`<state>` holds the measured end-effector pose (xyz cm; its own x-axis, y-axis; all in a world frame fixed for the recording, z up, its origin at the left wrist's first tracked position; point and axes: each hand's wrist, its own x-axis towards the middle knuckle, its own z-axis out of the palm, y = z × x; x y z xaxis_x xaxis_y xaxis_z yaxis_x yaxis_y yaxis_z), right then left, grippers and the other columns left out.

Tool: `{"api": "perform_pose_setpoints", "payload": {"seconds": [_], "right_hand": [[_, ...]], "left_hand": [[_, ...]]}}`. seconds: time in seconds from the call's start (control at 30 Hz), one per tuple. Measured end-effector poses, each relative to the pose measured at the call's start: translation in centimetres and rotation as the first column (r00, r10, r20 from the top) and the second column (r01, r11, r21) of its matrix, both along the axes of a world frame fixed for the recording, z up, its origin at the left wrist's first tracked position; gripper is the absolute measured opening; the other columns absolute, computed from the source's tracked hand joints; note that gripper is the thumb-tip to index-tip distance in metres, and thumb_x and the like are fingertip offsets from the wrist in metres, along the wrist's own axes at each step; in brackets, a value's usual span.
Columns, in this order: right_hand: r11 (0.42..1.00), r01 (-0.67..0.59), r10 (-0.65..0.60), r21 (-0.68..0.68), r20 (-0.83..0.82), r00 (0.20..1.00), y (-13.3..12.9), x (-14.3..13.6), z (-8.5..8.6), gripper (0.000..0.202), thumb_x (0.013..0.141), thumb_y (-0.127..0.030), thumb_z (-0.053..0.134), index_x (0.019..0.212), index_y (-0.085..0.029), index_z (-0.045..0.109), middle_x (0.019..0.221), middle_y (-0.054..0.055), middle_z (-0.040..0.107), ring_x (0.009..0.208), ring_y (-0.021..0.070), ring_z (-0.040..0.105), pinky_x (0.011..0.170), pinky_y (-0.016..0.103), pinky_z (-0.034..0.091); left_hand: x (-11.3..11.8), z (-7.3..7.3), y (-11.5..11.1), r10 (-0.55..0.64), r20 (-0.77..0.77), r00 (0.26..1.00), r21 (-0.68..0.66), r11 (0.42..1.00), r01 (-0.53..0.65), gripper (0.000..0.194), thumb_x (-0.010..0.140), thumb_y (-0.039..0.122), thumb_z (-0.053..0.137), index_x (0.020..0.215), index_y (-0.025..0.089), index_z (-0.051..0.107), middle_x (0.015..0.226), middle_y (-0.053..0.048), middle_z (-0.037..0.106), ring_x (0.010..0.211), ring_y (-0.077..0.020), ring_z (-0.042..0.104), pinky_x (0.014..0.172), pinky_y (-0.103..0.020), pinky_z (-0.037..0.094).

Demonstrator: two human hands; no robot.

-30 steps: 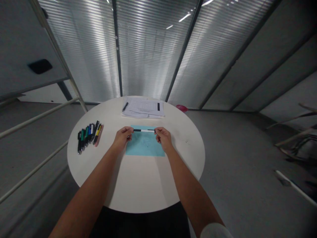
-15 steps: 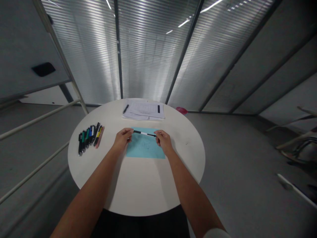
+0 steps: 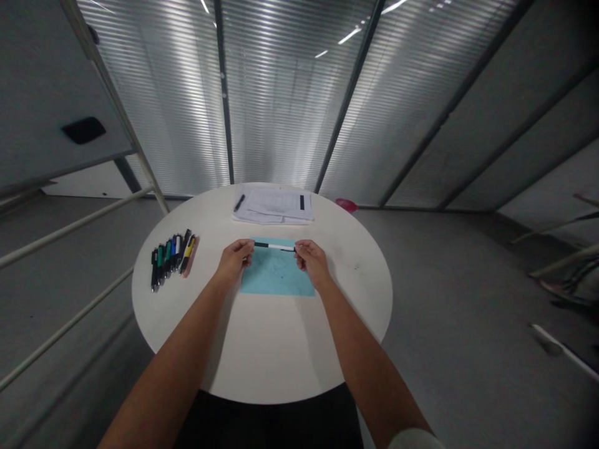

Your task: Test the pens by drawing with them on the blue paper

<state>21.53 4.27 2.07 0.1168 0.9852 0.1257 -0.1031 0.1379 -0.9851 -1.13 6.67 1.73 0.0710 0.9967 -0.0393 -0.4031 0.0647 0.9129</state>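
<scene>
A black and white pen is held level between my two hands, over the upper part of a light blue sheet of paper. My left hand pinches its dark left end between thumb and fingers. At the other end, my right hand grips the pen's black tip part, with the fingers curled. The blue sheet lies flat on the round white table and bears some faint marks. Whether the pen is capped is too small to tell.
Several pens lie in a row at the table's left, with a yellow and black pen at their right end. A stack of printed papers with a dark pen on it sits at the far edge. White rails stand left of the table.
The pen has turned slightly in my fingers, and its white part now shows more toward the right end. Both hands keep their hold; the view has shifted a little.
</scene>
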Motion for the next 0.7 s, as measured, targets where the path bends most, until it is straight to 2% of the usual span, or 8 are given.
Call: {"api": "perform_pose_setpoints", "payload": {"seconds": [0.23, 0.47, 0.7], "right_hand": [[1.0, -0.012, 0.012, 0.005, -0.005, 1.0, 0.13, 0.08, -0.2, 0.033, 0.072, -0.047, 0.071, 0.087, -0.02, 0.062, 0.067, -0.005, 0.061, 0.04, 0.0052, 0.048, 0.035, 0.019, 0.03], [1.0, 0.01, -0.009, -0.029, 0.032, 0.999, 0.35, -0.26, -0.19, 0.036, 0.071, -0.053, 0.07, 0.081, -0.019, 0.06, 0.066, -0.005, 0.059, 0.039, 0.0041, 0.046, 0.035, 0.019, 0.029], [1.0, 0.008, -0.008, -0.001, 0.057, 0.998, 0.35, -0.2, -0.47, 0.035, 0.072, -0.05, 0.07, 0.086, -0.019, 0.063, 0.072, -0.004, 0.061, 0.041, 0.0041, 0.047, 0.036, 0.019, 0.03]], "left_hand": [[-0.06, -0.34, 0.22, -0.008, 0.009, 1.0, -0.004, 1.0, 0.008, 0.036, 0.063, 0.042, 0.082, 0.077, 0.015, 0.063, 0.062, 0.002, 0.055, 0.049, -0.0053, 0.044, 0.043, -0.018, 0.032], [-0.24, -0.36, 0.24, -0.017, -0.004, 1.0, 0.004, 1.0, 0.017, 0.036, 0.063, 0.037, 0.082, 0.086, 0.015, 0.065, 0.07, 0.001, 0.059, 0.052, -0.0055, 0.047, 0.044, -0.018, 0.034], [-0.18, -0.12, 0.17, 0.0, 0.005, 1.0, -0.019, 1.0, 0.0, 0.038, 0.059, 0.038, 0.084, 0.083, 0.014, 0.066, 0.071, 0.0, 0.06, 0.051, -0.0056, 0.048, 0.043, -0.019, 0.034]]}}
